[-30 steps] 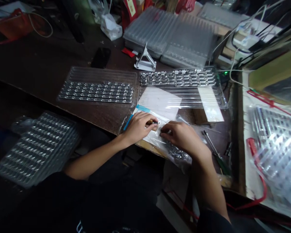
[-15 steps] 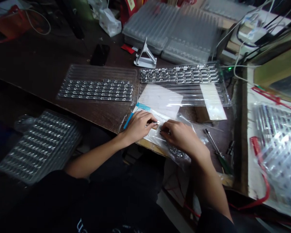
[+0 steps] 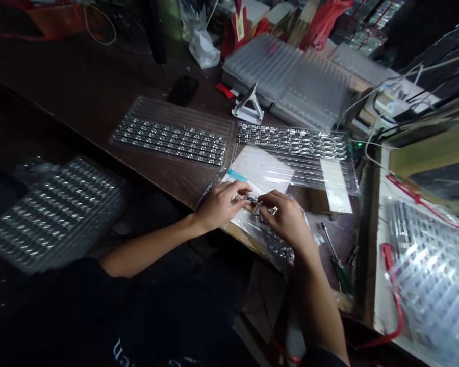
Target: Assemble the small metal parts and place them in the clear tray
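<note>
My left hand [image 3: 221, 204] pinches a small shiny metal part [image 3: 249, 198] between thumb and fingertips, over a white sheet on the bench edge. Close by on its right, my right hand [image 3: 285, 214] is closed, its fingertips almost at the part. Small metallic bits [image 3: 272, 210] show by its fingers, too small to name. Under my right wrist lies a clear plastic bag [image 3: 281, 250] with many small shiny pieces in it. Beyond my hands are two clear trays partly filled with rows of metal parts, a left tray [image 3: 183, 120] and a right tray [image 3: 309, 176].
A white card [image 3: 263, 165] and a white strip [image 3: 334, 186] overlap the right tray. A green-handled screwdriver [image 3: 340, 270] lies to the right. Farther back are a phone [image 3: 183, 90], a white stand [image 3: 249, 108] and stacked clear trays [image 3: 260, 63]. Filled trays [image 3: 49, 219] are stacked at lower left.
The view has swung, so the bench looks tilted and lower. My right fingertips have come closer to the metal part in my left hand, which now shows more of its length.
</note>
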The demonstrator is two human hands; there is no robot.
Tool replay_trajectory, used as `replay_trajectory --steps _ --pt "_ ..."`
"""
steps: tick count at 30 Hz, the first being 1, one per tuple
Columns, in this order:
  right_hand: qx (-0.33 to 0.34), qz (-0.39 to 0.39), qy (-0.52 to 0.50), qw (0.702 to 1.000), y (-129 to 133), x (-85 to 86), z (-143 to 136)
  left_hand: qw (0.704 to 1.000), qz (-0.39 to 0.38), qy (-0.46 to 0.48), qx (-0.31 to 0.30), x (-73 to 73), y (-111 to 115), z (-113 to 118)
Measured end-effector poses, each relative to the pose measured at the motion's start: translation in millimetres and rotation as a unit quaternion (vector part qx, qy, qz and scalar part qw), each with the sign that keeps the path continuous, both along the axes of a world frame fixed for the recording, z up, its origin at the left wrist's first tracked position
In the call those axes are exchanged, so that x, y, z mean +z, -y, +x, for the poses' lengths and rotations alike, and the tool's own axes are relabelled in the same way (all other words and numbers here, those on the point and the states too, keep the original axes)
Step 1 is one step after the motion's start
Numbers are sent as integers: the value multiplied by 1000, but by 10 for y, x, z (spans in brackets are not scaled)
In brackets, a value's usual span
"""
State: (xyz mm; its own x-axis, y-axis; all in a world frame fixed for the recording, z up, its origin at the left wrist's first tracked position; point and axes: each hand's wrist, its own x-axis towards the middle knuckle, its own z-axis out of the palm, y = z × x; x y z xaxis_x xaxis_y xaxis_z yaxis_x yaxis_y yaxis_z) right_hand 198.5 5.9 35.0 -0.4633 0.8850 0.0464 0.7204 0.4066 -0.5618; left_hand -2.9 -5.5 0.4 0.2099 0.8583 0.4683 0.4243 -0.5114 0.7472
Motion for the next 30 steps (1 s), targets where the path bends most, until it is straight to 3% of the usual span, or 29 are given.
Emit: replay_trajectory --steps 6,15,19,23,26,30 --pt "-31 -16 -19 999 -20 -37 -95 999 -6 -29 17 15 41 -158" --pt "-4 -41 -11 999 2 -22 -185 997 -54 -48 34 1 75 -267" --pt "-44 -40 -14 998 -18 -82 -158 995 -49 -70 48 27 24 -401" --pt "-11 -13 -21 1000 -35 -140 -152 993 -31 -97 52 113 -317 -642" --pt "23 -10 -12 1000 -19 -138 -172 994 -12 -95 60 172 -774 -765" --pt "8 -15 43 999 3 -123 -185 993 -11 -105 57 156 -1363 -773"
